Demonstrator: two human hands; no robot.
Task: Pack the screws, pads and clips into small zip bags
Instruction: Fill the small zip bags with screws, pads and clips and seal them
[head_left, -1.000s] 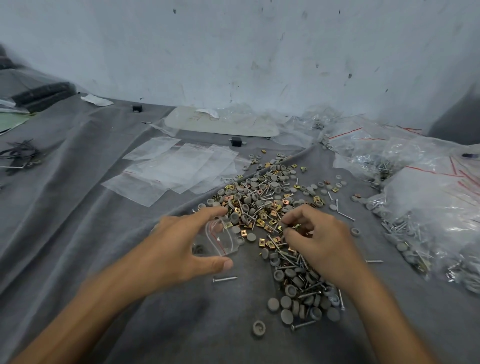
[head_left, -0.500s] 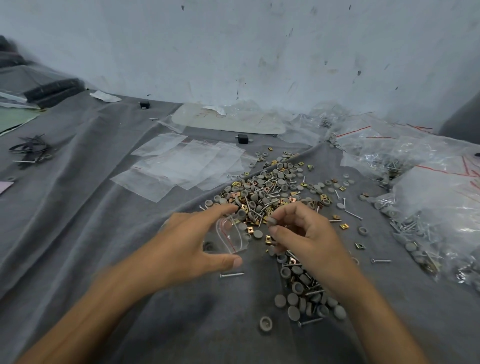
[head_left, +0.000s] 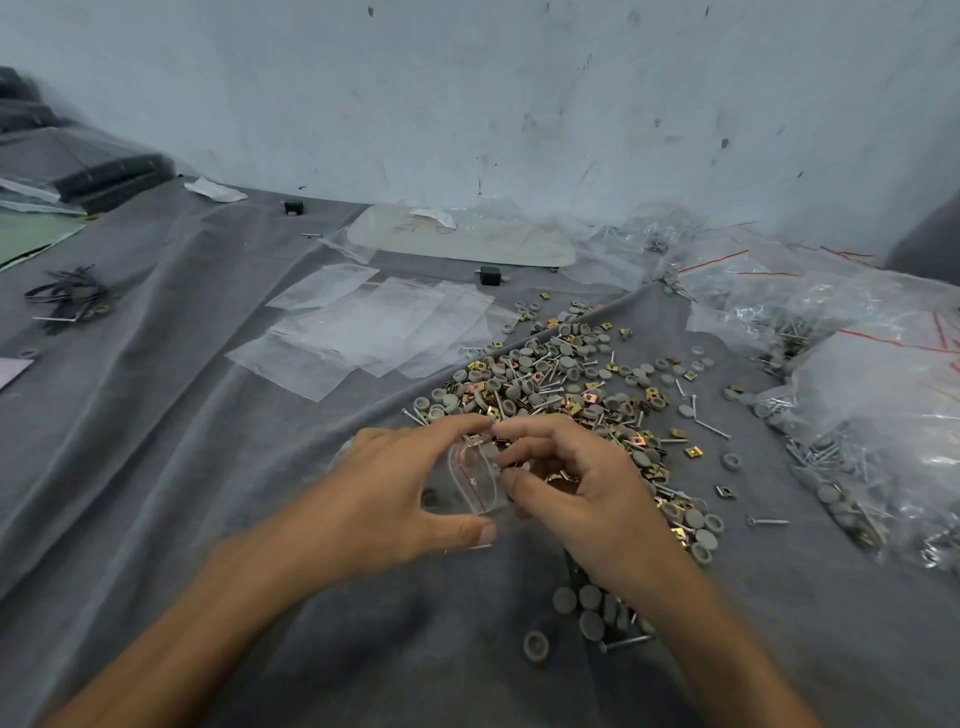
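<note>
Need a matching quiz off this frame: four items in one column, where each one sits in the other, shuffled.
Things
1. small zip bag
2. empty zip bags
3. filled bags
4. black bundle

Places
A. heaped at the right side of the cloth
B. held in the left hand
C. far left on the cloth
D. lying flat, left of the loose pile

Pairs: 1-B, 2-D, 3-A, 4-C
</note>
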